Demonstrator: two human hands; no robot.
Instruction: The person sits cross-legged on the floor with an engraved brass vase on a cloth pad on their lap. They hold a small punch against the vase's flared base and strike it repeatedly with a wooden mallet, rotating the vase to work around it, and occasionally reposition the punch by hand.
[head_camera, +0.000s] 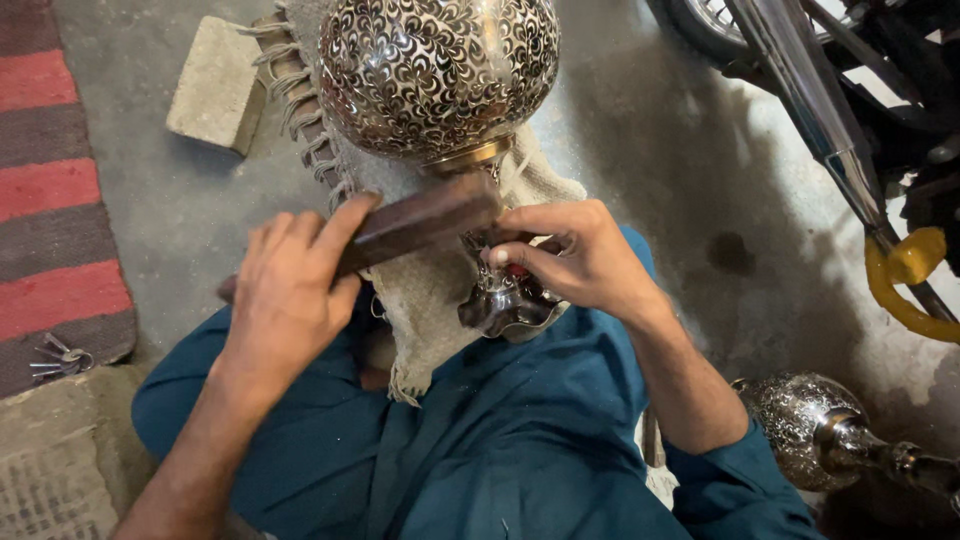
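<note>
Clearly the vase (438, 75) is a stiff metal piece, its round engraved body just above both hands and resting on a burlap cloth (425, 290) over the lap; it looks fairly heavy for its size, its polished, patterned skin is probably slick, and the chased surface would likely mark if knocked. The narrow neck below the brass collar, between the hands, seems the surest place to grip, with the cloth helping against slipping. The left hand (290, 295) is wrapped closed around a dark wooden block (415, 225), whose far end lies against the neck. The right hand (580, 262) is curled narrow, fingertips pinching something small at the neck; what it pinches I cannot tell. Well off to the right of the right hand, a second vase (800, 425) lies on the floor.
</note>
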